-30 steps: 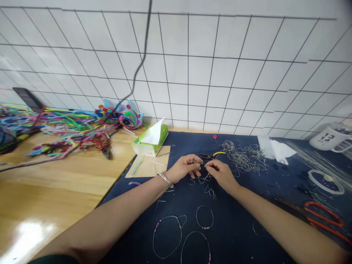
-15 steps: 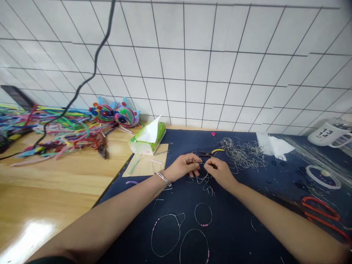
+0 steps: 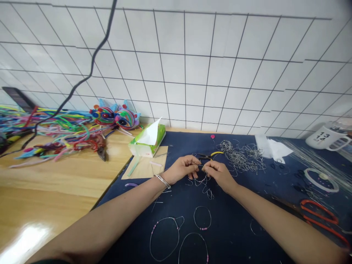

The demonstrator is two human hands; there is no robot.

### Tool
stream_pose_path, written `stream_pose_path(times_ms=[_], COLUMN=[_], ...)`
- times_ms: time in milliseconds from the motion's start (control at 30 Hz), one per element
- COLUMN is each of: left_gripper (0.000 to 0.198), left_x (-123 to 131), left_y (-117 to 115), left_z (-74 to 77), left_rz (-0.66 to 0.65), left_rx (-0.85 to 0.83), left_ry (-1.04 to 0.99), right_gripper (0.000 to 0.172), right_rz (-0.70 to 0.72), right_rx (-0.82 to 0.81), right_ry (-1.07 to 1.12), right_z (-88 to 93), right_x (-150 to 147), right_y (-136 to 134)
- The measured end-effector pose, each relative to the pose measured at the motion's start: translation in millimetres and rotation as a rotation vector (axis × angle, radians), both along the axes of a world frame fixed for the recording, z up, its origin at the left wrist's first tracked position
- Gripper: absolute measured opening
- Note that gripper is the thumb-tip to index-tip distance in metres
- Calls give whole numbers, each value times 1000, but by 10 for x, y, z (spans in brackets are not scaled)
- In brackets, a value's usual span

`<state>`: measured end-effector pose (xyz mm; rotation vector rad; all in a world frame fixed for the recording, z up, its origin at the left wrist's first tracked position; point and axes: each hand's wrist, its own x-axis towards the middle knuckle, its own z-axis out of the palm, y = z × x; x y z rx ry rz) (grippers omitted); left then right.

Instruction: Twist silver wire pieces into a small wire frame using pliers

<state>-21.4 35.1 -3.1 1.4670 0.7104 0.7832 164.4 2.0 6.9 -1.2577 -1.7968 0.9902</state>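
Over the dark blue mat (image 3: 231,227), my left hand (image 3: 187,168) and my right hand (image 3: 217,173) face each other, fingertips a small gap apart. Both pinch a thin wire loop with pink beads (image 3: 202,181), which hangs below the fingers. Just beyond the fingertips lie pliers with yellow handles (image 3: 217,153). A small bent wire piece (image 3: 209,194) rests on the mat below my hands. Nearer to me are three beaded wire rings: a large one (image 3: 150,238), a small one (image 3: 210,216) and another (image 3: 206,249) cut off by the lower frame edge.
A tangled wire heap (image 3: 242,157) lies beyond my right hand. A tissue box (image 3: 148,141) stands back left, near colourful pipe cleaners (image 3: 68,126). Red-handled scissors (image 3: 319,211), a white ring (image 3: 321,180) and a mug (image 3: 327,137) are at the right. A tiled wall closes off the back.
The camera view has tilted slightly upward. My right hand has shifted a little left toward my left hand; both still pinch the beaded wire loop.
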Motion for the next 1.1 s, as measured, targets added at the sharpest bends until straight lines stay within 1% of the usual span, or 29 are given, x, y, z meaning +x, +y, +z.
stream_pose_path(times_ms=[133,333,433,533,633,700,800,933,1100], left_gripper=[23,21,22,24,25,25,24,25,26], left_x=[-7,-28,-29,-19,-6,1,2,-14,-35], left_y=[2,0,2,-2,-8,-7,6,27,34], left_z=[-14,-14,-16,-14,-12,-16,-28,-32,-13], left_rz=[-13,-102,-121,-125,-108,-74,-19,22,2], left_rx=[8,60,71,74,69,52,11,-25,-52], left_ry=[18,99,117,103,80,62,28,-9,-21], right_gripper=[19,15,15,17,19,22,27,29,28], right_rz=[-18,10,23,2,-7,1,5,35,72], right_rx=[32,152,148,125,63,13,-20,-16,29], right_ry=[-30,-111,-112,-119,-103,-70,-27,-16,-39], right_z=[-18,-16,-19,-10,0,-1,-6,14,47], right_x=[-8,-30,-36,-30,-12,4,23,31,24], right_y=[2,-6,4,14,19,23,33,48,50])
